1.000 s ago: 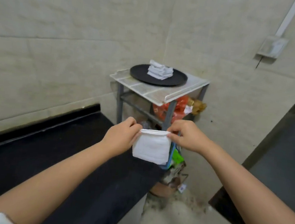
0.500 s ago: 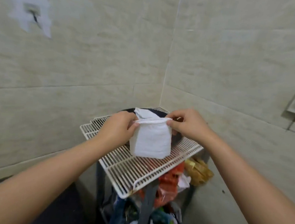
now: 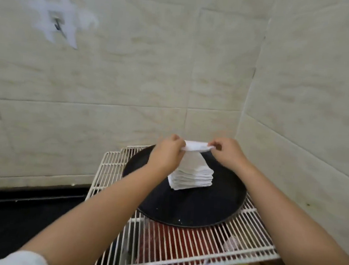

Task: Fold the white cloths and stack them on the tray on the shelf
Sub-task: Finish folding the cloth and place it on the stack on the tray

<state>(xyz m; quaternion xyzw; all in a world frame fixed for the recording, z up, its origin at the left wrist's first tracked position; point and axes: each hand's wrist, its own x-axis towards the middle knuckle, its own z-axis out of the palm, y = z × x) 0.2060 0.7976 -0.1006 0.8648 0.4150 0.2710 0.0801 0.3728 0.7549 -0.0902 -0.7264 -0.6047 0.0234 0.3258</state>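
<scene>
Moved in closer since a moment ago: folded white cloth (image 3: 195, 158) now hanging right over the stack (image 3: 191, 178) on the black tray (image 3: 194, 209), top corners pinched by left hand (image 3: 165, 156) at 9 and right hand (image 3: 227, 155) at 3. Wire shelf (image 3: 181, 250) underneath, red stuff showing through, left forearm hiding the tray's near-left part.

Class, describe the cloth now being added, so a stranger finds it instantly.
Find the white wire shelf in the tiled corner, then the round black tray on it. Above the stack of folded cloths, the held cloth is the one pinched by both hands.
</scene>
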